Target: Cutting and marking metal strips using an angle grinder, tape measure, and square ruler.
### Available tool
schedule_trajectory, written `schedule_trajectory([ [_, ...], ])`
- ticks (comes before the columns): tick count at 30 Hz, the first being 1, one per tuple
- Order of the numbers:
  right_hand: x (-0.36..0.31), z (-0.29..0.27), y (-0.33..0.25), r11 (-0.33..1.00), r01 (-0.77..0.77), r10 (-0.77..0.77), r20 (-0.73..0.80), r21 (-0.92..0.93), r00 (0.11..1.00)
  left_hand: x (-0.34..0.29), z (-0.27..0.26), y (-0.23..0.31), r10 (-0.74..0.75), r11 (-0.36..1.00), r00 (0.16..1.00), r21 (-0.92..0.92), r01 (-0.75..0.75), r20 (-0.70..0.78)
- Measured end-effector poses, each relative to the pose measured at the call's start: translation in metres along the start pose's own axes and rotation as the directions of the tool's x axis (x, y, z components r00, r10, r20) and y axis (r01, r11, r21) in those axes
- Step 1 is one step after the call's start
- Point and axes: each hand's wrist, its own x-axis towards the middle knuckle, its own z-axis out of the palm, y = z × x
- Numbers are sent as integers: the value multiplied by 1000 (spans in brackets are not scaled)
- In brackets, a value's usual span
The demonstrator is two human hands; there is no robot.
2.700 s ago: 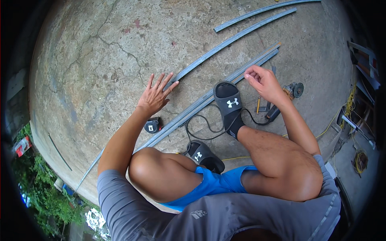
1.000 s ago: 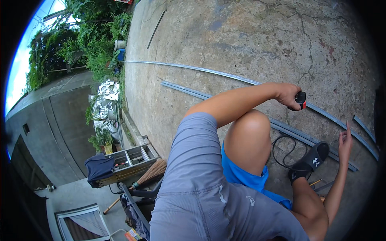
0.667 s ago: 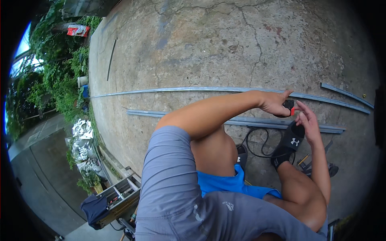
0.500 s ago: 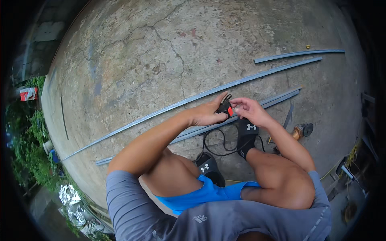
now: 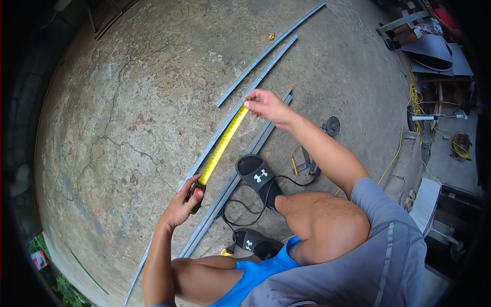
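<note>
My left hand (image 5: pixel 179 205) is closed round the black and red case of a tape measure (image 5: pixel 197 197). Its yellow blade (image 5: pixel 224 143) is stretched out to my right hand (image 5: pixel 267 106), which pinches the blade's end between thumb and fingers. The blade runs along and over a long grey metal channel (image 5: pixel 215 138) on the concrete. A shorter metal channel (image 5: pixel 271 50) lies beyond it. Closer to my feet, a pair of metal channels (image 5: pixel 220 202) rests side by side, partly hidden by my sandal (image 5: pixel 254 174).
An angle grinder (image 5: pixel 331 126) with a black cord (image 5: pixel 294 180) lies right of my foot, near a pencil (image 5: pixel 294 165) and a square (image 5: pixel 307 162). A small yellow object (image 5: pixel 271 36) sits by the far channel. At upper right another person's legs (image 5: pixel 404 40) show near yellow cable (image 5: pixel 415 97).
My hands have moved apart and the yellow blade has come out of the case. My right hand went up and away, my left hand down and leftward. The view has turned to the right.
</note>
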Motion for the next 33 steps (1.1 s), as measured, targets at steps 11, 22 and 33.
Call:
schedule_trajectory([
  [11, -52, 23, 40, 957, -213, 200, 87, 196, 976, 26, -5, -16, -101, 987, 994, -119, 105, 36],
  [22, 10, -38, 28, 982, -116, 156, -284, 151, 946, 38, 7, 29, -130, 973, 975, -167, 160, 178],
  [33, 22, -67, 36, 961, -268, 273, -340, 62, 900, 24, -19, -20, -289, 933, 954, -201, 299, 82],
])
